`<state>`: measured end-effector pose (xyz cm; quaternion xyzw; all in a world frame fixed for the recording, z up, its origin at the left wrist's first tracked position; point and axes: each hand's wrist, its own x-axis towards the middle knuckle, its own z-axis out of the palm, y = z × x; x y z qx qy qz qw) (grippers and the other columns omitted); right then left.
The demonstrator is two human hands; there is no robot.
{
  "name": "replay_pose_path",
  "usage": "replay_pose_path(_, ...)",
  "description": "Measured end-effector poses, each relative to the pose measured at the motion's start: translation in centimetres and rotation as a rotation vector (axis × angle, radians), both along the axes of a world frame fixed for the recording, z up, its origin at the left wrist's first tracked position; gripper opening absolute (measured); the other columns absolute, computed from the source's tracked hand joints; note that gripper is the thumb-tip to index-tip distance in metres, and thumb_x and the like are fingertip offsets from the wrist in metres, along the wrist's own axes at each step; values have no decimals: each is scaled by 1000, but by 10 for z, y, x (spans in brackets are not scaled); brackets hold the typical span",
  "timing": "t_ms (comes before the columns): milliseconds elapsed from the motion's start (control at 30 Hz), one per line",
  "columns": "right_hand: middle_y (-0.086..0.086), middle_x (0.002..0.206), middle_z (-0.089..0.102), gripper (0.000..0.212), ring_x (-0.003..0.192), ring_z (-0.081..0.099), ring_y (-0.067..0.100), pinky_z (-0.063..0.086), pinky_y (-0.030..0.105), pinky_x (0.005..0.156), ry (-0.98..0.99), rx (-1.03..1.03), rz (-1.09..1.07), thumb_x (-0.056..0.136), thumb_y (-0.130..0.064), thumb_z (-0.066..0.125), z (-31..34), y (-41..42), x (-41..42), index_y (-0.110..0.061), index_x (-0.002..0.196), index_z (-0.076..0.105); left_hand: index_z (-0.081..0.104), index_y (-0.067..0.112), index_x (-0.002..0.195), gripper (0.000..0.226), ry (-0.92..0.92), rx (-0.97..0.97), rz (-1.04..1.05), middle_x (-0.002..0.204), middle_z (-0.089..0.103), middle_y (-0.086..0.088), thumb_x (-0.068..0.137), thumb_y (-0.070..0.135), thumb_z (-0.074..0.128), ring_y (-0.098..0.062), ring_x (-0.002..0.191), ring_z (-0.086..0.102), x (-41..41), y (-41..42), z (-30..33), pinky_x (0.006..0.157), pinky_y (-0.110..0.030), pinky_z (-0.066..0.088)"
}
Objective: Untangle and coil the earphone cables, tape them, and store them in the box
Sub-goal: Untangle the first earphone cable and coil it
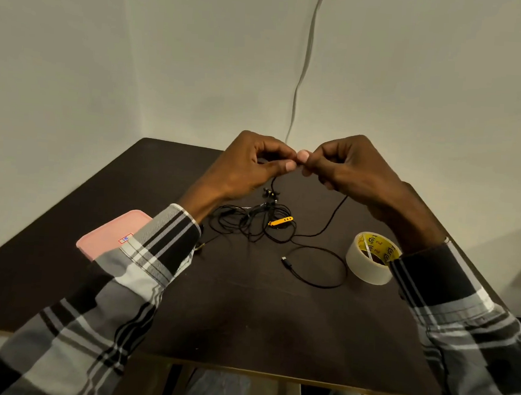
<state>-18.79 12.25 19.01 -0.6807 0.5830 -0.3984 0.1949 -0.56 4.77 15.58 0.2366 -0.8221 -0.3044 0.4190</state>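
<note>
Room: a plain pale wall [139, 65] rises behind the table, and a pale wall cord [305, 61] runs down it to the table's far edge.
Table: a dark brown tabletop [245, 313] with a lighter front edge; everything lies on its far half, the near half bare.
Sleeves: both forearms come in from the bottom corners in a grey, black and white plaid shirt [97, 303].
Box: a pink box [108, 236] with a small red-bordered label lies flat at the left, partly hidden by the left sleeve.
Tape: a roll of pale tape [369, 259] with a yellow printed core stands tilted at the right, just beside the right cuff.
Left hand: the left hand [249, 168] is raised above the table, fingers curled in, thumb and forefinger pinched shut on a black cable.
Right hand: the right hand [347, 166] is level with it, fingers curled, thumb and forefinger pinched closed on the same strand; the two pinches meet fingertip to fingertip.
Earphone cables: a black tangle [251, 221] lies on the table below the hands, with one strand rising to the left pinch and another from the right hand down to the table.
Remote: a yellow inline remote [280, 222] sits at the tangle's right edge.
Earbuds: small dark buds [270, 194] hang just above the tangle.
Plug: a black connector [285, 260] ends a loose loop between tangle and tape.
</note>
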Motion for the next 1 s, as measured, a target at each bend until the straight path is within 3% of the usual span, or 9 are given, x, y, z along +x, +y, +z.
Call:
replay_pose_path(100, -9, 46, 54, 39, 44, 44, 1, 34, 11, 45, -26, 14, -28, 91, -41, 68, 2, 5, -11, -4, 79, 74, 72, 21, 96, 10, 39, -30, 154, 93, 71, 12, 92, 15, 66, -1, 92, 66, 7, -11, -3, 84, -18, 51)
replay_pose_path(233, 0, 54, 54, 39, 49, 44, 6, 35, 17, 48, -76, -21, -76, 86, -45, 69, 10, 19, -34, -7, 79, 74, 73, 13, 97, 9, 300, 107, 436, 95, 72, -2, 92, 11, 65, -2, 82, 64, 26, -29, -7, 75, -10, 50)
replay_pose_path(333, -2, 53, 52, 37, 49, 43, 7, 36, 18, 48, -139, -89, -117, 85, -46, 70, 16, 24, -48, -10, 79, 74, 73, 11, 100, 12, 309, 181, 551, 99, 73, -6, 92, 12, 65, 0, 82, 63, 36, -37, -14, 70, -6, 49)
replay_pose_path(400, -3, 52, 50, 36, 49, 41, 8, 35, 20, 49, -164, -110, -118, 86, -44, 70, 17, 23, -49, -9, 80, 74, 73, 11, 104, 15, 241, 227, 529, 104, 73, -3, 94, 12, 62, -1, 90, 64, 33, -34, -17, 73, -4, 48)
replay_pose_path(500, 1, 54, 51, 30, 48, 40, 7, 34, 15, 46, -168, -79, -77, 87, -37, 72, 15, 18, -34, -9, 78, 75, 72, 13, 111, 20, 183, 189, 352, 110, 72, 2, 97, 21, 59, -1, 104, 64, 18, -18, -15, 89, -12, 49)
replay_pose_path(667, -2, 51, 53, 30, 46, 42, 5, 32, 15, 45, -126, -28, -32, 88, -35, 73, 10, 4, -11, -7, 78, 75, 72, 11, 111, 21, 127, 55, -8, 98, 76, -1, 93, 19, 65, -5, 98, 70, -13, 14, -4, 89, -18, 52)
replay_pose_path(767, -4, 51, 54, 30, 48, 43, 6, 32, 15, 46, -142, -19, -16, 88, -37, 73, 7, 3, -9, -9, 78, 75, 73, 13, 107, 17, 171, -24, 35, 84, 74, 3, 91, 14, 68, -5, 86, 70, -16, 11, -5, 82, -18, 53)
replay_pose_path(900, -4, 51, 52, 31, 49, 42, 7, 32, 19, 49, -158, -18, -48, 88, -37, 72, 3, 10, -22, -8, 79, 75, 73, 13, 102, 13, 358, 40, 188, 80, 73, 9, 89, 13, 69, -9, 76, 71, -2, -3, -9, 81, -37, 59)
replay_pose_path(1000, -4, 50, 51, 33, 49, 41, 7, 33, 20, 49, -184, -26, -99, 87, -39, 71, 1, 16, -38, -7, 80, 75, 73, 10, 102, 13, 472, 187, 379, 77, 72, 3, 91, 13, 68, -6, 73, 69, 16, -17, -12, 81, -28, 58)
